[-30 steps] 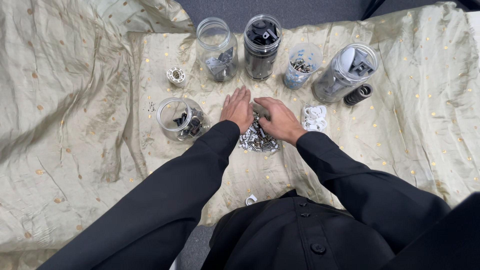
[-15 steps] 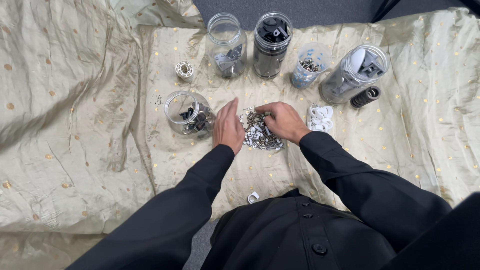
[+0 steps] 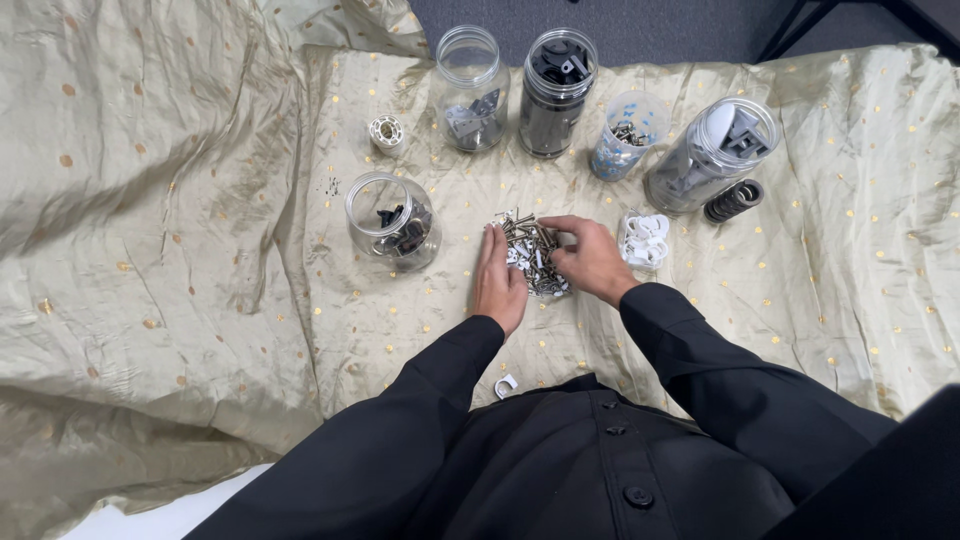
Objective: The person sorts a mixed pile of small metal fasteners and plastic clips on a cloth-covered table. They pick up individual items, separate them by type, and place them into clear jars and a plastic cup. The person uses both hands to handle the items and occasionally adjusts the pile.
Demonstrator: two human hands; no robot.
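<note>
Since a second ago both hands have slid apart: the left hand [image 3: 499, 283] lies flat beside the screw pile [image 3: 530, 253], the right hand [image 3: 590, 258] pinches into it.

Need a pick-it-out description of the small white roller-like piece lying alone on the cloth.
Start at the row of clear jars along the far edge of the pale gold cloth. Just left of the leftmost jar lies a small white ring-shaped part on the bare fabric. Unlike the screw pile between the hands, it lies alone, outside any container.
</note>
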